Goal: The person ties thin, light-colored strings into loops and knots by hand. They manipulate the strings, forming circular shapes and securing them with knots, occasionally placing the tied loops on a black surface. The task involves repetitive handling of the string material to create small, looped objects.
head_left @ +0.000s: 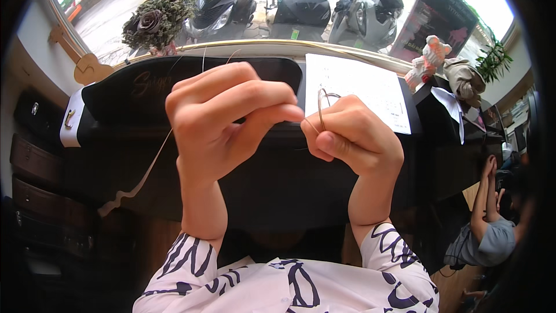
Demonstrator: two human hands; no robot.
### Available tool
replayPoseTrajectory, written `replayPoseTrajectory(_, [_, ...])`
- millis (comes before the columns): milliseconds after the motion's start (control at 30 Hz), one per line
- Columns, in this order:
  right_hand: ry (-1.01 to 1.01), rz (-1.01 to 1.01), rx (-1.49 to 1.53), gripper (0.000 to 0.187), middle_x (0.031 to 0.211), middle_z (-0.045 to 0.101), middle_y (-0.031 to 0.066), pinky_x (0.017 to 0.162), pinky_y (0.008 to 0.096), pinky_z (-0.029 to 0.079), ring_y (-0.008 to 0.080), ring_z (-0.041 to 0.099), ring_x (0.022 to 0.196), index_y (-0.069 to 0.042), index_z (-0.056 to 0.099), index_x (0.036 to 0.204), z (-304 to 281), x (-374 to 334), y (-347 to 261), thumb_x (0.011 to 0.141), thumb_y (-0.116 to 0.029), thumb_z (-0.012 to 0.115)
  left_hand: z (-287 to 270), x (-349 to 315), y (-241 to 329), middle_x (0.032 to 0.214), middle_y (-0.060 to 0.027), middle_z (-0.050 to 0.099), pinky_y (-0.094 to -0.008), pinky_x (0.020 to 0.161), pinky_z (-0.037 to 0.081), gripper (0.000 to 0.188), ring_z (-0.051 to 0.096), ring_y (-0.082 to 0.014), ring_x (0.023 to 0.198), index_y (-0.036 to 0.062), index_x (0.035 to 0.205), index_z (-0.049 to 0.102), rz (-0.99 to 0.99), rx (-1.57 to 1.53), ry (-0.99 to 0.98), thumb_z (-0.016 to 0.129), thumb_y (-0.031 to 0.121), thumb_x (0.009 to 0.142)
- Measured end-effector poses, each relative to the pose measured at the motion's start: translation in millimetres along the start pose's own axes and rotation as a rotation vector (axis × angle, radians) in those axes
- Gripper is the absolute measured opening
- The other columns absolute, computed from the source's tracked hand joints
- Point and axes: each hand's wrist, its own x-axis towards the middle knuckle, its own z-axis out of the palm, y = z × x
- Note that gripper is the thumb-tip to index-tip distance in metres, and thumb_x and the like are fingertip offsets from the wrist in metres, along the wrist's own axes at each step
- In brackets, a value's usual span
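In front of my chest, above the dark table, my right hand (364, 138) is closed round a small coil of thin bronze-coloured wire (320, 107). Part of its loop stands up above the fist. From there a fine strand runs across the short gap to my left hand (223, 110), whose thumb and forefinger pinch together at its end. Fine strand ends also stick up behind the left knuckles; whether they belong to the same wire, I cannot tell. Beside my left wrist, a pale narrow strip (142, 181) hangs down with a wavy lower end.
A curved black panel with lettering (133, 90) and a white printed sheet (362, 81) lie beyond my hands. Dark cases (43, 159) are stacked at left. A plush toy (431, 55) and cloth stand at right, near another person (483, 237). Motorbikes (301, 3) are outside the window.
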Motion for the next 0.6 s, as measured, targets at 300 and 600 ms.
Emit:
replayPoseTrajectory(300, [0.005,-0.108,0.179,0.040,0.056,0.046,0.0050,0.047,0.0325,0.038,0.0234,0.051,0.048,-0.004,0.048,0.066,5.2,-2.7,-6.1,0.102,-0.020,0.050,22.1,-0.2,6.5,0.063,-0.0008,0.060,-0.0226,0.044,0.031,0.015,0.049,-0.0078,0.049,0.0054,0.077,0.073,-0.127,0.009,0.073,0.080,0.019,0.080])
replayPoseTrajectory(600, [0.004,-0.252,0.370,0.049,0.051,0.038,0.0033,0.041,0.0326,0.027,0.0186,0.040,0.038,-0.005,0.040,0.055,2.0,-0.3,-12.8,0.101,-0.021,0.048,14.1,10.9,23.7,0.064,-0.0045,0.052,-0.0294,0.048,0.037,0.013,0.050,-0.0183,0.053,0.0060,0.080,0.073,-0.159,0.189,0.087,0.073,0.017,0.085])
